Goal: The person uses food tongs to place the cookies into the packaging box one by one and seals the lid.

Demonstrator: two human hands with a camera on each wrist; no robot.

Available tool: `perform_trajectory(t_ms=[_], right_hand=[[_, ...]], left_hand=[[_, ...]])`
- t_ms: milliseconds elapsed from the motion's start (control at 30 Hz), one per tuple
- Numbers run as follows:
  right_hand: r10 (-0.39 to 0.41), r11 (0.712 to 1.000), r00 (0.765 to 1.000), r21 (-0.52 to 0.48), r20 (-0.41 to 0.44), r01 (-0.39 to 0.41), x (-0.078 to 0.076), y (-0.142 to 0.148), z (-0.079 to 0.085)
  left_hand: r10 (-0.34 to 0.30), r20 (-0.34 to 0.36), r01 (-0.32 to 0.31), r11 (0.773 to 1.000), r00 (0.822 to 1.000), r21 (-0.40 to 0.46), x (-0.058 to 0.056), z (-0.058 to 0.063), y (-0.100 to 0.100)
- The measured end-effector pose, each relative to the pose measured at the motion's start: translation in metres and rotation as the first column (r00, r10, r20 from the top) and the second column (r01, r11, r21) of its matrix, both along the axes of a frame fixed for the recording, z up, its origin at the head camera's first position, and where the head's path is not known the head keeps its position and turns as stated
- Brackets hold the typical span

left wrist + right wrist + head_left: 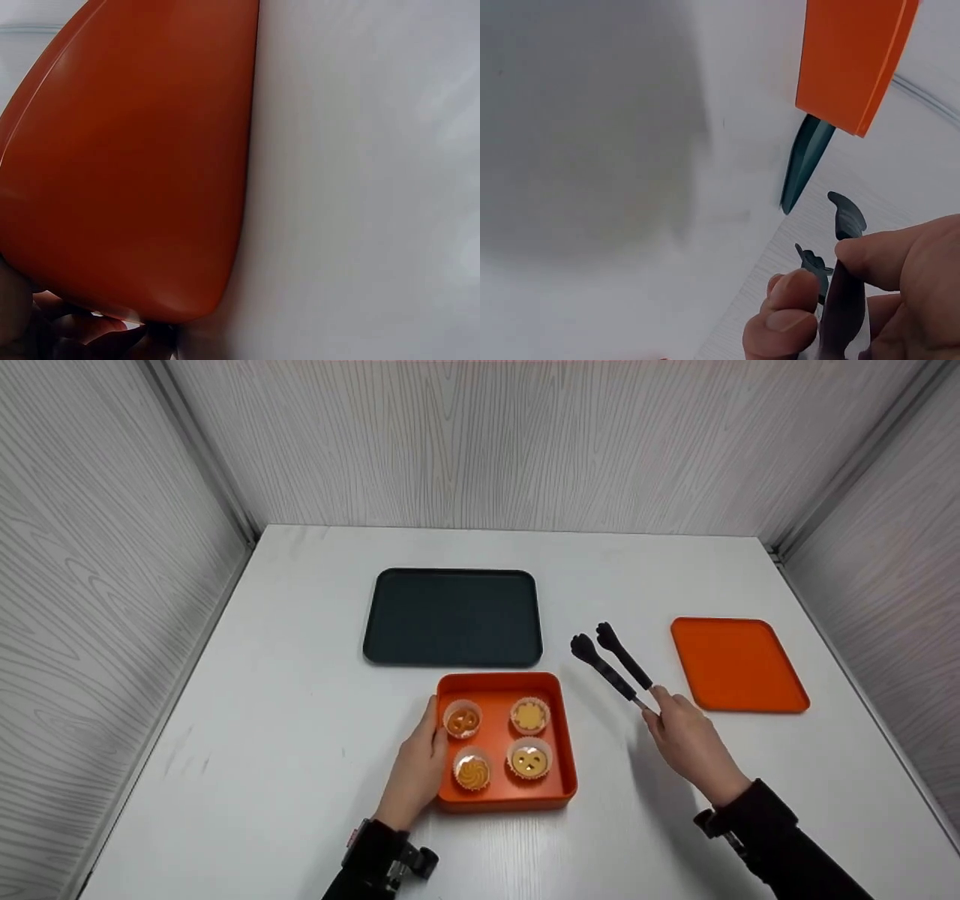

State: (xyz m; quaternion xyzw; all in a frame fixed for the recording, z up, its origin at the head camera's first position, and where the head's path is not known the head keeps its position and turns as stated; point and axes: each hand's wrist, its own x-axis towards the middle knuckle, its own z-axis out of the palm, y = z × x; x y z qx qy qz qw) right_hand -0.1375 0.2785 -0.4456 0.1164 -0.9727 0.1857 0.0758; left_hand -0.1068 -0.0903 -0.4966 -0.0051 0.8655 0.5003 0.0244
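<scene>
My left hand (414, 769) grips the left wall of a deep orange box (499, 802), thumb over the rim. Inside the box sit several small cookies in paper cups: a pretzel-shaped cookie (463, 720), a swirled cookie (472, 772), a flower-edged cookie (529, 715) and a round cookie with holes (529, 763). To the right of the box, my right hand (694, 742) holds a pair of tongs (611, 675) with black tips spread apart, nothing between them. The left wrist view is mostly filled by the box's outer wall (135, 165). My fingers (780, 330) and thumb wrap the tongs in the right wrist view.
A dark green tray (454, 619) lies flat behind the box. A flat orange tray (739, 664) rests at the right of the white table (247, 735). Pale wood-grain panels (465, 442) enclose the back and both sides.
</scene>
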Motion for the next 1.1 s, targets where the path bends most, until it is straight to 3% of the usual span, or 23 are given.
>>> perform_trajectory(t_ms=[467, 1100], right_hand=[[-0.083, 0.995, 0.996, 0.047, -0.015, 0.083, -0.027, -0.014, -0.020], [-0.169, 0.980, 0.967, 0.140, 0.190, 0.144, -0.067, -0.042, -0.016]], left_hand=[[0.004, -0.002, -0.004, 1.000, 1.000, 0.005, 0.001, -0.002, -0.001], [-0.002, -0.024, 0.002, 1.000, 1.000, -0.003, 0.000, -0.001, -0.001]])
